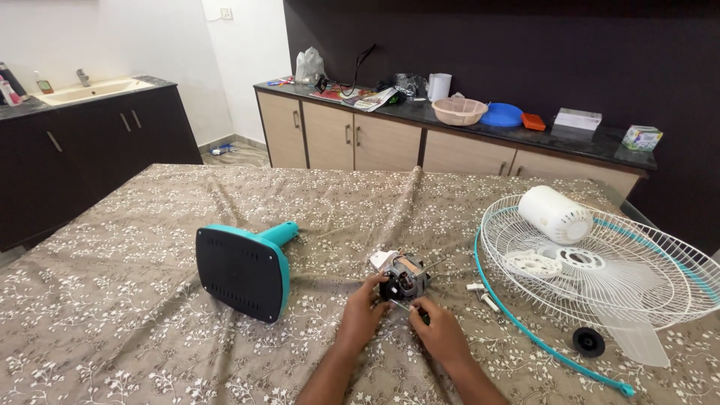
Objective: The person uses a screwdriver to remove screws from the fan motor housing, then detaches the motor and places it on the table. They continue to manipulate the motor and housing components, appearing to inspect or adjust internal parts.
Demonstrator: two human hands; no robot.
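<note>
From my head view, the motor point(403, 276) sits on the cloth-covered table point(150, 300), between the teal base point(244, 271) and the white grille point(600, 262). My left hand point(361, 313) clasps the motor's side. My right hand point(441, 335) pinches a screwdriver point(411, 308) against it.

All places are told from the round blue lid point(502, 115) on the far counter. Just to its right lies a small orange box point(534, 121). Farther right lies a flat white rectangular package point(577, 118), and beyond that, near the counter's end, stands a small green-and-white carton point(642, 137). Well to its left sits a knotted clear plastic bag point(309, 66), with printed papers point(360, 97) lying flat beside it.
</note>
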